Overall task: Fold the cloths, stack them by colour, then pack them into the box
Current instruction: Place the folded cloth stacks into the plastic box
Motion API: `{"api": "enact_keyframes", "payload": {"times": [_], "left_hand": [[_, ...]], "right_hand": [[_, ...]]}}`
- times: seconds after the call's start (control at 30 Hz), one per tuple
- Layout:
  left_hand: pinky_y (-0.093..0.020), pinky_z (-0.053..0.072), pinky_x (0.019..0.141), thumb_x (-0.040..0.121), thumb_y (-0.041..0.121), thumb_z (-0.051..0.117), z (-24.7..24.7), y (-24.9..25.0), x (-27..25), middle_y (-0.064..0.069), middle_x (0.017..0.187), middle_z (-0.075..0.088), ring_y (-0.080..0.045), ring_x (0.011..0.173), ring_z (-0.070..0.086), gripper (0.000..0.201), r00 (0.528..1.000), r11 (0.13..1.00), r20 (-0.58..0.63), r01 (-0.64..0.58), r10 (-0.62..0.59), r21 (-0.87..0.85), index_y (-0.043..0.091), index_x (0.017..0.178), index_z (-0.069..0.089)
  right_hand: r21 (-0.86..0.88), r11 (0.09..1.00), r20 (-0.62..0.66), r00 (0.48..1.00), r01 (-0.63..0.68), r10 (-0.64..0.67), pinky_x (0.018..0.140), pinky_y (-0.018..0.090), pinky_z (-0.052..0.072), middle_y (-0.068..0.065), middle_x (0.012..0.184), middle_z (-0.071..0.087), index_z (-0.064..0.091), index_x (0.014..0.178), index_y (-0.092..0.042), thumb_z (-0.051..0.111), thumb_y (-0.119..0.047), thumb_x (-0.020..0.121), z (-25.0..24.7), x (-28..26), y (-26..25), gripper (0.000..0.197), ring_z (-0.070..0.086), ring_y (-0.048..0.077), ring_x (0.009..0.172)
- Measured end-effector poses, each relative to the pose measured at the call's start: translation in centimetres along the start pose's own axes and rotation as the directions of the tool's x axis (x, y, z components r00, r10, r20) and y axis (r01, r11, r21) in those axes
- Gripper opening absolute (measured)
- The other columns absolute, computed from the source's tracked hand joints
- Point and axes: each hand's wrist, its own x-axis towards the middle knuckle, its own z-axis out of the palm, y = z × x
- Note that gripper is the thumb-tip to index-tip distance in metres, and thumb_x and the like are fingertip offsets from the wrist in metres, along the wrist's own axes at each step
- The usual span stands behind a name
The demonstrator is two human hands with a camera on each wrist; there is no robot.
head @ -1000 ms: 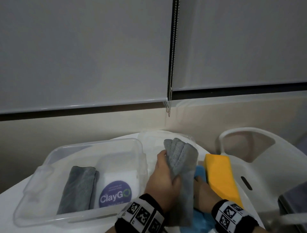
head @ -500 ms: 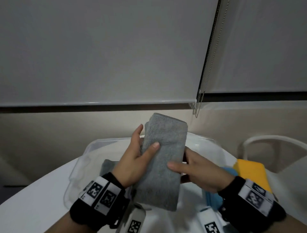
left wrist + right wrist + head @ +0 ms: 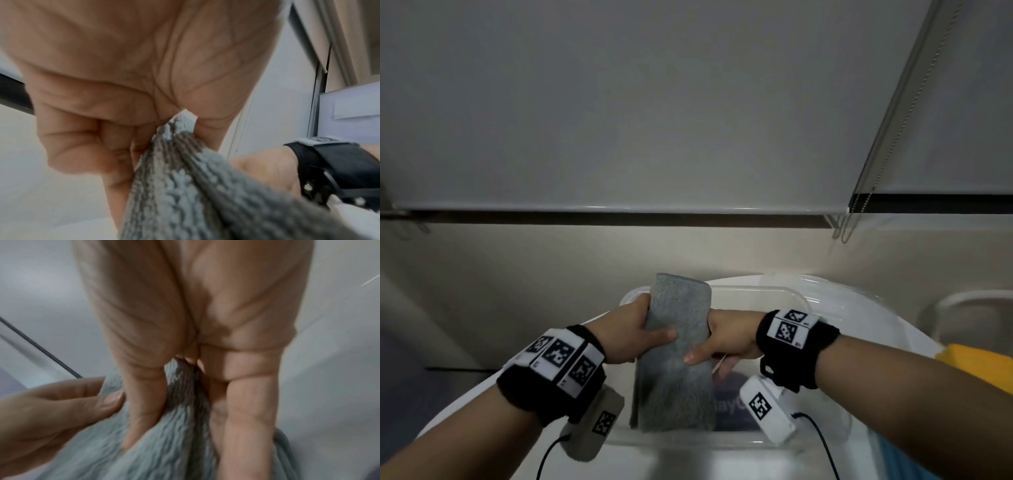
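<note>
We see a white, round-edged tabletop (image 3: 866,308) curving from near left to far right. A clear plastic box (image 3: 784,294) sits directly on it, near the middle. At the right edge, a folded yellow cloth (image 3: 976,363) lies on the tabletop, with a blue cloth (image 3: 893,459) at the near right corner.

Plain indoor room (home or office unclear), roller blind (image 3: 619,102) with bead chain (image 3: 849,222), white table (image 3: 859,308)

Dim, soft indoor light, no hard shadows.
Wrist views blur close up; head view bends at edges, perhaps slightly underexposed.
</note>
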Motion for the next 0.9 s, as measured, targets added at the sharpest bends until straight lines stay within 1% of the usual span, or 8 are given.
{"api": "enact_keyframes", "payload": {"times": [0.17,0.33,0.47,0.57,0.67,0.73,0.8,0.9], "left_hand": [[-0.019,0.036,0.081,0.088,0.045,0.061,-0.5,-2.2,1.5,0.000,0.129,0.055,-0.011,0.100,0.051,0.062,0.996,0.969,0.041,0.073,-0.085,0.236,0.015,0.136,0.036],[-0.024,0.043,0.091,0.086,0.044,0.063,-0.5,-4.0,1.7,0.002,0.132,0.055,-0.018,0.109,0.058,0.071,0.995,0.970,0.083,0.030,-0.052,0.241,0.020,0.144,0.030],[-0.025,0.043,0.094,0.089,0.037,0.060,-0.4,-5.1,1.6,0.003,0.132,0.055,-0.017,0.108,0.059,0.068,0.997,0.966,0.078,-0.040,0.020,0.257,0.020,0.146,0.026],[-0.029,0.042,0.098,0.082,0.049,0.060,-0.3,-5.5,1.5,-0.001,0.129,0.056,-0.021,0.114,0.056,0.084,0.995,0.960,0.093,-0.048,0.023,0.275,0.019,0.149,0.018],[-0.033,0.042,0.101,0.069,0.062,0.051,-0.2,-5.7,1.6,-0.003,0.132,0.054,-0.021,0.119,0.054,0.098,0.995,0.958,0.102,-0.040,0.012,0.284,0.022,0.150,0.013],[-0.032,0.041,0.102,0.079,0.056,0.058,-0.1,-5.9,1.7,-0.003,0.135,0.053,-0.019,0.121,0.053,0.090,0.997,0.964,0.071,-0.054,0.036,0.259,0.021,0.150,0.015],[-0.029,0.040,0.102,0.086,0.046,0.061,-0.1,-6.2,1.9,0.001,0.137,0.052,-0.015,0.121,0.053,0.080,0.995,0.969,0.039,-0.093,0.087,0.230,0.021,0.149,0.020],[-0.023,0.037,0.102,0.085,0.050,0.061,-0.4,-6.2,1.5,0.007,0.139,0.048,-0.012,0.125,0.048,0.075,0.987,0.955,0.017,-0.160,0.161,0.248,0.022,0.146,0.028]], "right_hand": [[0.011,0.984,0.186,0.967,-0.179,0.174,0.065,0.030,0.060,0.006,0.096,0.069,0.055,0.125,-0.005,0.057,-0.007,0.093,-0.6,4.5,0.1,0.032,0.070,0.014,0.074],[0.066,0.960,0.226,0.941,-0.271,0.250,0.063,0.034,0.059,0.007,0.066,0.071,0.062,0.097,-0.006,0.050,0.003,0.093,0.8,7.2,2.2,0.016,0.068,0.014,0.055],[0.170,0.952,0.214,0.952,-0.255,0.216,0.055,0.024,0.057,0.002,0.058,0.069,0.063,0.092,-0.008,0.049,0.004,0.093,1.4,8.2,3.1,0.019,0.065,0.009,0.050],[0.270,0.936,0.163,0.968,-0.227,0.188,0.042,0.014,0.046,-0.003,0.049,0.062,0.064,0.082,-0.011,0.050,0.004,0.092,1.5,8.6,3.5,0.023,0.053,0.003,0.038],[0.421,0.889,0.154,0.980,-0.179,0.125,0.039,0.012,0.041,0.004,0.063,0.069,0.072,0.078,-0.010,0.062,0.003,0.084,1.4,8.7,3.4,0.018,0.058,0.006,0.044],[0.390,0.907,0.157,0.982,-0.162,0.108,0.038,0.012,0.036,0.008,0.082,0.072,0.075,0.086,-0.013,0.075,-0.005,0.072,1.0,8.4,3.2,0.016,0.060,0.008,0.052],[0.328,0.927,0.163,0.977,-0.183,0.136,0.038,0.012,0.036,0.010,0.092,0.070,0.072,0.094,-0.011,0.073,-0.006,0.076,0.3,8.6,3.5,0.019,0.061,0.010,0.056],[0.233,0.941,0.160,0.964,-0.246,0.212,0.056,0.018,0.041,0.013,0.104,0.071,0.071,0.104,-0.010,0.075,-0.011,0.078,-0.2,8.9,4.1,0.026,0.063,0.018,0.079]]}}
